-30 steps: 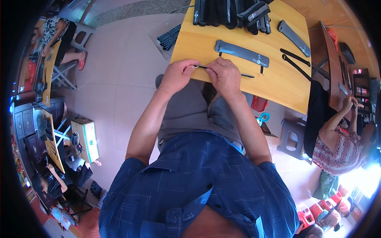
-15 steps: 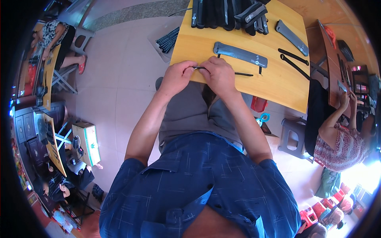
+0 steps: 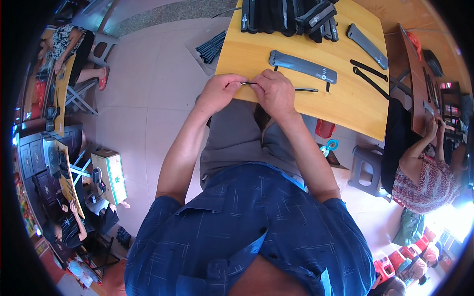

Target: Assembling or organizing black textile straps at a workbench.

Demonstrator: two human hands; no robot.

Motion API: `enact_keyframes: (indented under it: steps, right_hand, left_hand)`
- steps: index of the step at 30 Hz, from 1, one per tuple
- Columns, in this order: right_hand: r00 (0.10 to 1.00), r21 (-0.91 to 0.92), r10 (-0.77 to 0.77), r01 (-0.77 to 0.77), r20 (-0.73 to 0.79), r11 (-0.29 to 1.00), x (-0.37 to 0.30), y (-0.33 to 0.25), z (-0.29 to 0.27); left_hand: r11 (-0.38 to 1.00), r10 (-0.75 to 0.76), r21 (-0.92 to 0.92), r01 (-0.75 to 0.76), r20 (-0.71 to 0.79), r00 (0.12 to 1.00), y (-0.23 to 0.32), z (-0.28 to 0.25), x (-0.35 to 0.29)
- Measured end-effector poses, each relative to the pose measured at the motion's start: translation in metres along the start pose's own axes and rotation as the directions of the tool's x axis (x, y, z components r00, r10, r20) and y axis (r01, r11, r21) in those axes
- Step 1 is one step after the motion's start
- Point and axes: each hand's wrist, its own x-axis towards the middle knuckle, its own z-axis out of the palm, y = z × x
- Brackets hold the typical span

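1. On my feed, the left hand (image 3: 219,92) and right hand (image 3: 275,95) pinch a black strip (image 3: 307,90) at the near edge of the wooden table (image 3: 340,111); I judge its handling unfinished.
2. Just beyond, a grey sleeve (image 3: 303,67) lies flat, black tabs (image 3: 328,88) showing beneath.
3. Two black straps (image 3: 369,70) lie loose, untouched.
4. Whether the piled sleeves (image 3: 282,18) are finished, I cannot tell.

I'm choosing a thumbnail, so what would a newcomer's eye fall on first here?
Probably the blue patterned shirt, filling the lower middle. Then the left hand and right hand, pinching a thin black strip at the yellow table's near edge. Beyond them, a heap of long dark pieces stands out at the top.
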Motion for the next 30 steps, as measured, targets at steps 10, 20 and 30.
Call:
enact_keyframes:
  steps: [10,20,30]
  right_hand:
    - [1.000,-0.008,-0.015,0.015,0.009,1.000,0.001,0.000,-0.001]
    - [0.998,0.010,0.002,-0.002,0.060,1.000,0.002,0.002,-0.003]
    - [0.997,0.038,-0.052,0.051,0.050,0.998,0.009,0.002,-0.007]
  left_hand:
    - [1.000,-0.024,0.004,0.023,0.041,0.999,0.008,-0.005,0.001]
    - [0.998,-0.068,-0.004,0.069,0.135,0.989,0.013,-0.015,0.008]
    - [1.000,0.007,-0.025,-0.003,0.169,0.986,0.002,-0.017,0.025]
